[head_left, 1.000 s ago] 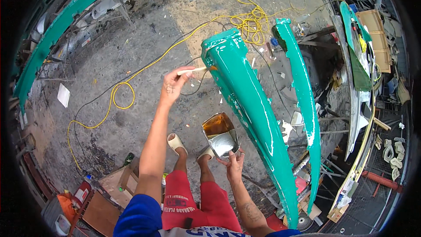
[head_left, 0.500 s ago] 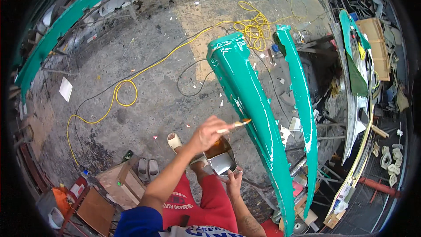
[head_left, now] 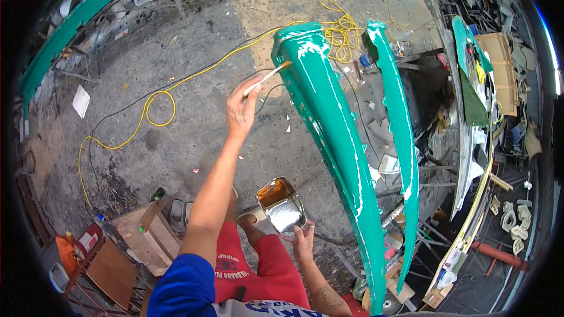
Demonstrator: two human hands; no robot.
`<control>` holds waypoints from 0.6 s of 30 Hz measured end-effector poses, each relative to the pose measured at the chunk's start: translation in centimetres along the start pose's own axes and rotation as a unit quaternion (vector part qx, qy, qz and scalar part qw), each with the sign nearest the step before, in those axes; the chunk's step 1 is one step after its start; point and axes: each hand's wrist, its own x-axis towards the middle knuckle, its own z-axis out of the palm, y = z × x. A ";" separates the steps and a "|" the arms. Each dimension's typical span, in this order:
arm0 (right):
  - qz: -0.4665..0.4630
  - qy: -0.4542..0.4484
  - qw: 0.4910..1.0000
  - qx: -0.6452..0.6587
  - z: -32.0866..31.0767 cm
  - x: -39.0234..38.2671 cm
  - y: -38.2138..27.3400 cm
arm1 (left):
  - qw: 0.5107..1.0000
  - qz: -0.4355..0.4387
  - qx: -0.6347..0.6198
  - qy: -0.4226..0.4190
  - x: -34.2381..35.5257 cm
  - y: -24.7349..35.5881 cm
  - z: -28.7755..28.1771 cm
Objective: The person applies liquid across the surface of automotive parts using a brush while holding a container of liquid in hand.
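Note:
My left hand [head_left: 239,108] reaches far forward, fingers closed round the pale handle of a paintbrush [head_left: 265,80]. Its amber-wet bristles are at the left edge of a long, glossy green curved panel [head_left: 335,117], near its far end; whether they touch it I cannot tell. Low in front of me, my right hand [head_left: 302,242] grips the near edge of an open, square-sided metal tin [head_left: 283,214]. The tin is tilted, with amber-brown liquid towards its far side and bare shiny metal nearer me.
A narrower green panel [head_left: 402,123] stands just right of the large one. Another green piece [head_left: 76,41] runs along the far left. A yellow cable [head_left: 157,97] snakes over the floor. Wooden boards [head_left: 141,229] and slippers [head_left: 177,214] lie at lower left.
My left hand has moved the brush forward along the panel's left edge, from its middle to near its far end. The tin has shifted slightly left in my right hand.

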 end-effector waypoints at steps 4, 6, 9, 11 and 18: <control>0.000 -0.028 1.000 -0.007 -2.4 -1.0 0.1 | 0.968 0.183 0.160 0.061 -3.0 -1.5 1.9; -0.001 -0.024 1.000 -0.012 -4.1 -1.6 0.0 | 0.973 0.165 0.161 -0.005 -5.5 -0.8 3.3; -0.004 -0.016 1.000 -0.026 -6.2 -2.7 -0.1 | 0.970 0.167 0.171 -0.038 -11.1 2.4 6.0; -0.006 -0.018 0.999 -0.032 -7.3 -3.3 0.0 | 0.967 0.176 0.171 -0.067 -14.9 4.0 7.0; -0.009 -0.023 0.999 -0.022 -9.7 -6.0 -0.1 | 0.946 0.179 0.146 -0.227 -23.4 9.0 7.6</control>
